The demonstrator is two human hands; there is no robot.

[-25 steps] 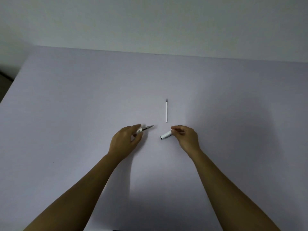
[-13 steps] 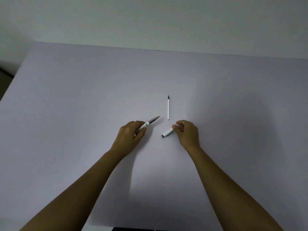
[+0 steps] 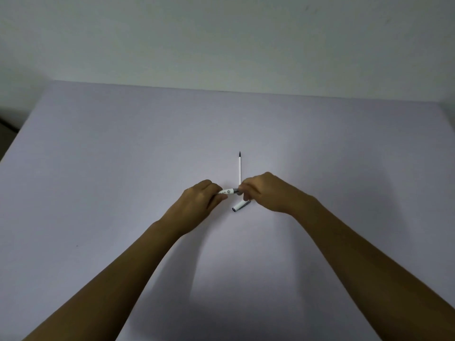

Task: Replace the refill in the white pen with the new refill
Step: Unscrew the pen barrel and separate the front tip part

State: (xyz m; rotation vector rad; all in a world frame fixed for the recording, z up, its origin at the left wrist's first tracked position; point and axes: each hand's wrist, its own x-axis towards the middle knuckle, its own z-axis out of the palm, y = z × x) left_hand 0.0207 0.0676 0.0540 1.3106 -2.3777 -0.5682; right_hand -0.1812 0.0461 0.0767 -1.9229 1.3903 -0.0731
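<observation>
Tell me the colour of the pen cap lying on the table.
The cap is white with a dark open end, seen in the head view.

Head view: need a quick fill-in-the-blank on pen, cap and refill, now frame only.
1. The white pen is gripped by ____ hands, the left hand and the right hand.
2. The pen cap lies on the ____, below the right hand.
3. The new refill lies with its dark tip pointing ____ from the person.
4. No hand holds the ____.

Missing words: both; table; away; cap
</observation>
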